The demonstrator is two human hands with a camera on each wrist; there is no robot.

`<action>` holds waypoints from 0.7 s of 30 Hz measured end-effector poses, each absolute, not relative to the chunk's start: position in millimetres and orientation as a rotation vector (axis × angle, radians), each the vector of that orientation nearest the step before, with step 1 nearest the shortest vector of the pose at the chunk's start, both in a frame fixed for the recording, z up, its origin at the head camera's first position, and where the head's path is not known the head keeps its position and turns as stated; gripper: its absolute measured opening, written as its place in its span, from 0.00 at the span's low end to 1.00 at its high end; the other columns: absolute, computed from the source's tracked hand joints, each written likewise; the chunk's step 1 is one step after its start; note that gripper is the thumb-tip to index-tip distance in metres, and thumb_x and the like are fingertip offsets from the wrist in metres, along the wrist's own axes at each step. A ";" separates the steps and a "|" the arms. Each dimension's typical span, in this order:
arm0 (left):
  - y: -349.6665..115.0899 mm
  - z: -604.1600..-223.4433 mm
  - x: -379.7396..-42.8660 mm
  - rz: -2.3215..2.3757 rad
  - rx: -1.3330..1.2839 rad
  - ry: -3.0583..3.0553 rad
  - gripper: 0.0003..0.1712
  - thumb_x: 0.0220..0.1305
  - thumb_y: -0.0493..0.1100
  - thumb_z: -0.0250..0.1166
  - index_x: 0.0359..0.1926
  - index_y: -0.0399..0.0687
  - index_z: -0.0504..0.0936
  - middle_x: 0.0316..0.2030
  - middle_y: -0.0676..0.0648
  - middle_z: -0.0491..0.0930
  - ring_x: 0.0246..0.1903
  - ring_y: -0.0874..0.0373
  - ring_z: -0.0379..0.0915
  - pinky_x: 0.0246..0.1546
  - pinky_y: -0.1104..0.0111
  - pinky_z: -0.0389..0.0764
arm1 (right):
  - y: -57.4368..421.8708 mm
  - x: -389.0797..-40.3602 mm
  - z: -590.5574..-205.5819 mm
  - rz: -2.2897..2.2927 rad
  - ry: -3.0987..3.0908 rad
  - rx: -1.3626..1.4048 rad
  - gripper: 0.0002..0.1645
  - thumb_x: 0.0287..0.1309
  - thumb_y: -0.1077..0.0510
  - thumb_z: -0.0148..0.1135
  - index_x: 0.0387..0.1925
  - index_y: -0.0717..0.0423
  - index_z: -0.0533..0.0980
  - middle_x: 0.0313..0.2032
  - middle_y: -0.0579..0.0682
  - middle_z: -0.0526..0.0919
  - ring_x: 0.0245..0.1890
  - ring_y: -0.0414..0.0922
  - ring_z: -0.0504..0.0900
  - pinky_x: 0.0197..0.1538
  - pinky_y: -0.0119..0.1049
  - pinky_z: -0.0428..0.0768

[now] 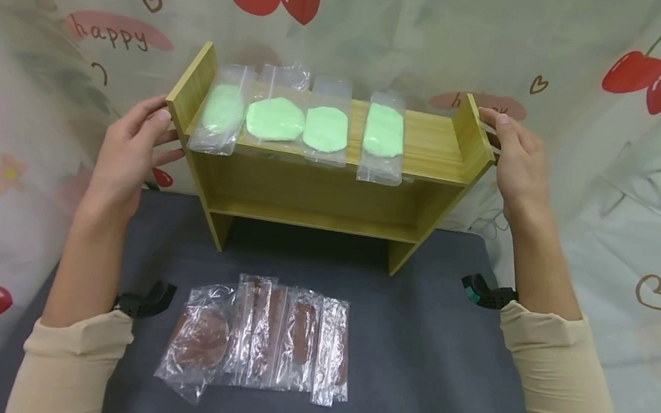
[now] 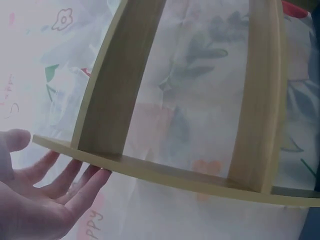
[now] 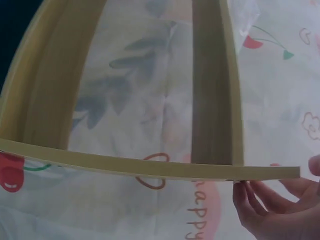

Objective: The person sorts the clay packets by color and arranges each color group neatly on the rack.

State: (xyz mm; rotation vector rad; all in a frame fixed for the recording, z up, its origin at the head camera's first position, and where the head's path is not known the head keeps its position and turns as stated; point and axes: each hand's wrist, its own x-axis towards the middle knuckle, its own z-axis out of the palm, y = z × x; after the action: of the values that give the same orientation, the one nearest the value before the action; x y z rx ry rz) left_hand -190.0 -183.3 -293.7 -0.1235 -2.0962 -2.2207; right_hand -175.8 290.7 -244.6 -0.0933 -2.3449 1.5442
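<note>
A two-tier wooden shelf [image 1: 312,221] stands on a dark tabletop. My left hand [image 1: 139,139] touches the outside of its left side panel near the top; in the left wrist view the fingertips rest against the panel [image 2: 165,175] and the thumb stands apart. My right hand [image 1: 515,158] touches the outer face of the right panel [image 3: 150,168], fingers slightly bent. Across the top board lie clear zip bags with flat pale green pieces: one leftmost [image 1: 222,109], two in the middle [image 1: 275,118] [image 1: 325,129], one farther right [image 1: 384,130].
In front of the shelf, clear bags with brown pieces lie in a row: a round one [image 1: 202,337] at left, narrower ones [image 1: 302,332] beside it. A printed curtain [image 1: 388,38] hangs behind and at both sides of the dark tabletop [image 1: 428,367].
</note>
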 end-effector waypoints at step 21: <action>-202.0 -341.3 -157.0 -2.182 -0.168 -2.191 0.28 0.73 0.51 0.57 0.68 0.45 0.71 0.62 0.45 0.71 0.55 0.56 0.74 0.46 0.75 0.79 | 301.0 -175.1 -265.1 1.887 -2.241 -0.002 0.25 0.76 0.51 0.44 0.69 0.45 0.70 0.72 0.48 0.62 0.64 0.47 0.65 0.64 0.48 0.61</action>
State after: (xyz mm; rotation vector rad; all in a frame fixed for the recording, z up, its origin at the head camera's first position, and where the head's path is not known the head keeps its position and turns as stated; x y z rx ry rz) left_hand -157.0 -202.0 -341.3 -0.1679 -2.1905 -2.1821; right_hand -175.1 301.0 -265.1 -0.0024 -2.2408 1.8871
